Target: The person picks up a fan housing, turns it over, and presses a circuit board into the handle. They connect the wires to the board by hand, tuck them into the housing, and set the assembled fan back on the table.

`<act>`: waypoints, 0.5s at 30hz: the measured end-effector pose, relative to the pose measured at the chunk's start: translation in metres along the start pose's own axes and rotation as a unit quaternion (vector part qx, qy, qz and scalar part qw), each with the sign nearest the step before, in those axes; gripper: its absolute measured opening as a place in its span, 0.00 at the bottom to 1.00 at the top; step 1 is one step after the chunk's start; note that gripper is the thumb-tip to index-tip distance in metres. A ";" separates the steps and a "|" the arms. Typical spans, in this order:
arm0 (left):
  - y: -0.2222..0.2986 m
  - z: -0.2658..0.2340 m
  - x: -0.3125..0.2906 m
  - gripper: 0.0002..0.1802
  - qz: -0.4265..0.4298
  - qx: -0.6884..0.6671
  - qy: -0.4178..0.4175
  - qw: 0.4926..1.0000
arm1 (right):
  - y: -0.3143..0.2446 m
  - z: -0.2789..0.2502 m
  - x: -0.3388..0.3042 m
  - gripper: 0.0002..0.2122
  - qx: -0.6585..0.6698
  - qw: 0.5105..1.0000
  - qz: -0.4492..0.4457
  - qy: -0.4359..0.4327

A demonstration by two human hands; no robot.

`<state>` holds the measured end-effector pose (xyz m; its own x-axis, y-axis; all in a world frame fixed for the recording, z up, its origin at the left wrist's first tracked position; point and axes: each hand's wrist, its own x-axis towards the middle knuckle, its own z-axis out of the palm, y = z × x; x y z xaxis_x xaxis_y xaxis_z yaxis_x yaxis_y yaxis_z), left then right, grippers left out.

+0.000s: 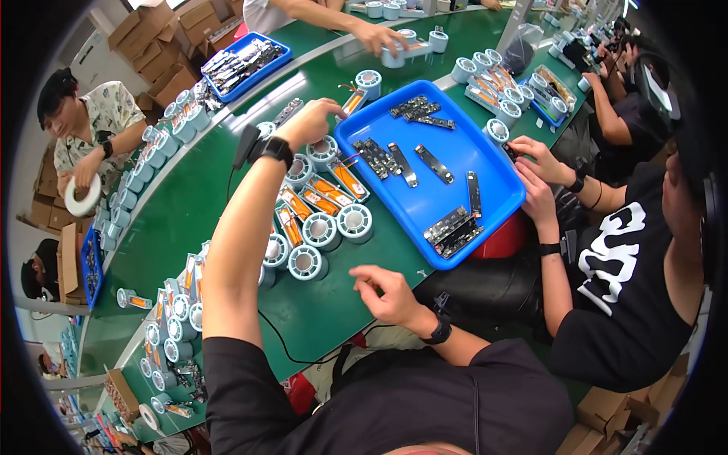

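My left hand [315, 123] reaches over the left edge of a blue tray [425, 258]. Its fingertips close on the handle end of a light-blue fan housing [368, 80] with an orange strip in it; the exact grip is partly hidden. My right hand [388, 297] hovers near the front table edge, fingers loosely bent and apart, with nothing in them. Several black circuit boards [434, 164] lie in the tray, some in stacks. Between my arms stand several light-blue fan housings [354, 221] with round grilles, their handles holding orange-wrapped batteries [321, 196].
More housings [180, 307] crowd the green table [189, 189] at left. A co-worker's hands [540, 178] work beside the tray's right edge. Another person's hand [379, 38] touches a housing at the back. A black cable [277, 345] runs along the front edge.
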<state>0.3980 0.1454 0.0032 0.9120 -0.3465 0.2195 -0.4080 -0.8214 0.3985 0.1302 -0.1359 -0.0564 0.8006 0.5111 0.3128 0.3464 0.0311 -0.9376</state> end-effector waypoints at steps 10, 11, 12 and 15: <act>-0.014 0.049 0.100 0.17 -0.007 0.003 -0.055 0.998 | -0.001 0.005 0.005 0.06 -0.056 0.998 -0.004 0.015; -0.021 0.052 0.095 0.17 -0.030 -0.015 0.010 0.999 | -0.003 0.005 0.007 0.06 -0.054 0.998 -0.015 0.013; -0.029 0.053 0.088 0.16 -0.056 -0.031 0.075 0.995 | -0.004 0.005 0.010 0.06 -0.051 0.998 -0.026 0.009; -0.012 0.016 0.060 0.12 -0.234 -0.506 0.178 0.811 | -0.002 0.009 0.006 0.05 -0.043 0.999 -0.022 0.013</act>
<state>0.4585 0.1270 -0.0021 0.9802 0.1978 0.0045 -0.0105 0.0292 0.9995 0.1299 -0.1255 -0.0535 0.7961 0.4882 0.3576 0.4205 -0.0214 -0.9070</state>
